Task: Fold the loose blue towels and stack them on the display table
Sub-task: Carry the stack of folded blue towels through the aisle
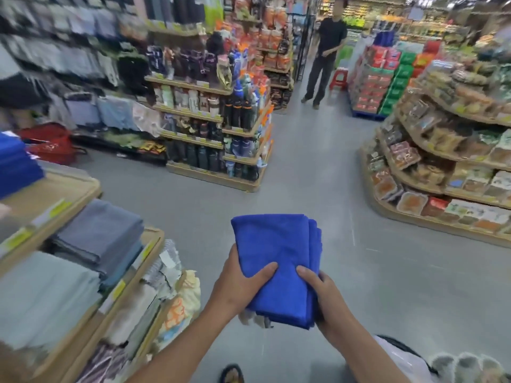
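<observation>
A folded blue towel [276, 252] is held in the air in front of me, over the grey shop floor. My left hand [237, 286] grips its left side, thumb on top. My right hand [323, 294] grips its right side near the layered edges, thumb also on top. At the far left a stack of folded blue towels [16, 161] lies on the top tier of the display table [63, 194].
The display table's lower tiers hold folded grey and pale towels [96, 239]. Shelves of bottles [215, 134] stand ahead, snack shelves [442, 161] to the right. A person in black [323, 51] stands in the far aisle. A red basket [52, 145] sits at the left.
</observation>
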`<action>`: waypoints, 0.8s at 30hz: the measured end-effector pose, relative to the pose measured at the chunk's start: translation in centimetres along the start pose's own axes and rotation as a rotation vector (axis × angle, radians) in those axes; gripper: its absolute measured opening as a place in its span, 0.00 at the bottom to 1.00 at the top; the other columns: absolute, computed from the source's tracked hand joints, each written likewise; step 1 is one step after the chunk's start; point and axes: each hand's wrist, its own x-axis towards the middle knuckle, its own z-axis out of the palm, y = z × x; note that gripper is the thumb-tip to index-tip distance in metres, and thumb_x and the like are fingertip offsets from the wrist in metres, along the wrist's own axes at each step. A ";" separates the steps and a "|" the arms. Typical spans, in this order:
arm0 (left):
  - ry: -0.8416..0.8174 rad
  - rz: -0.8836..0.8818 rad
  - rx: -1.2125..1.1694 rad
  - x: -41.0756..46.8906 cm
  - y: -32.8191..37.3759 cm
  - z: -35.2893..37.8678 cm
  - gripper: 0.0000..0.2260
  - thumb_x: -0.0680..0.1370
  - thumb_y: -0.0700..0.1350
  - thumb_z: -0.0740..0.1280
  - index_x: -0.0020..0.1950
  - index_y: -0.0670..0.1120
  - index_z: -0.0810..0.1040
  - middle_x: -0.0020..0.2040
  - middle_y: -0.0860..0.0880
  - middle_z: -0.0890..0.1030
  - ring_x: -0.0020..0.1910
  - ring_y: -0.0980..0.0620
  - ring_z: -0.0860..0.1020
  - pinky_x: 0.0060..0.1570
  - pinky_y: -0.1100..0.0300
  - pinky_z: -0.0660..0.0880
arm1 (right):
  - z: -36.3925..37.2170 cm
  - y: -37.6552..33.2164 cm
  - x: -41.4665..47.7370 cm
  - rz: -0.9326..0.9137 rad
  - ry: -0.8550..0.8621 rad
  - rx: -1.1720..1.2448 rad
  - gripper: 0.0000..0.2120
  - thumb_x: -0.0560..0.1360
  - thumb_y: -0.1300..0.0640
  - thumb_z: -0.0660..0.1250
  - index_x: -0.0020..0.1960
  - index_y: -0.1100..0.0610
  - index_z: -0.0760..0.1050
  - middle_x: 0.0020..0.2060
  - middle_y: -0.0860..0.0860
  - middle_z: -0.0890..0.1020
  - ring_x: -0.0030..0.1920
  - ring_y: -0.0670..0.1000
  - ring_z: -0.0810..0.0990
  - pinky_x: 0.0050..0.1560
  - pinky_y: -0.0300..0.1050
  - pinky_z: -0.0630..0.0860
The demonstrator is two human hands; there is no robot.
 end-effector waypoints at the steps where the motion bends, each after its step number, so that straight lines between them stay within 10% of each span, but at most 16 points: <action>1: 0.047 -0.018 -0.018 2.2 -0.3 -0.4 0.45 0.57 0.79 0.71 0.69 0.64 0.65 0.64 0.63 0.78 0.61 0.57 0.79 0.61 0.48 0.78 | 0.4 -0.9 2.9 0.010 -0.038 -0.023 0.37 0.63 0.41 0.79 0.66 0.56 0.76 0.56 0.53 0.87 0.55 0.56 0.86 0.49 0.50 0.84; 24: 0.789 -0.120 -0.160 52.9 2.7 -17.6 0.37 0.61 0.76 0.73 0.66 0.70 0.66 0.61 0.68 0.78 0.59 0.63 0.79 0.60 0.50 0.79 | 25.2 -24.4 62.0 0.105 -0.669 -0.371 0.41 0.60 0.39 0.81 0.68 0.53 0.74 0.58 0.52 0.86 0.57 0.56 0.86 0.57 0.58 0.82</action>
